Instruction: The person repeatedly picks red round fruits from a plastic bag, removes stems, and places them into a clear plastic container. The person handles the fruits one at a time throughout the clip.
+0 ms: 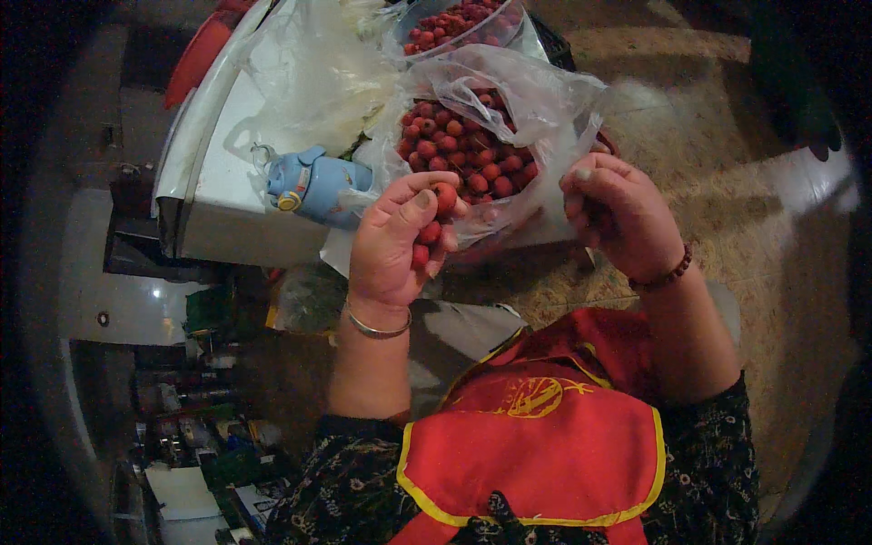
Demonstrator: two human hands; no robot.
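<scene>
Several small red fruits, like hawthorn berries [445, 198], are held in the curled fingers of my left hand [398, 235], which wears a silver bangle. Beyond it lies a clear plastic bag [545, 88] whose mouth gapes over many more red fruits [446, 144]. My right hand [616, 208], with a beaded bracelet at the wrist, is at the bag's right edge, fingers curled and thumb near the fingertips; whether anything is between them cannot be told. Behind the bag, a clear plastic bowl [455, 48] contains more red fruits.
A light blue bottle [327, 184] with a yellow catch lies on the white table [231, 153], left of the bag. Another plastic bag [300, 88] with pale contents is behind it. A red basin [204, 58] stands at the far left edge. A red apron [538, 456] covers my front.
</scene>
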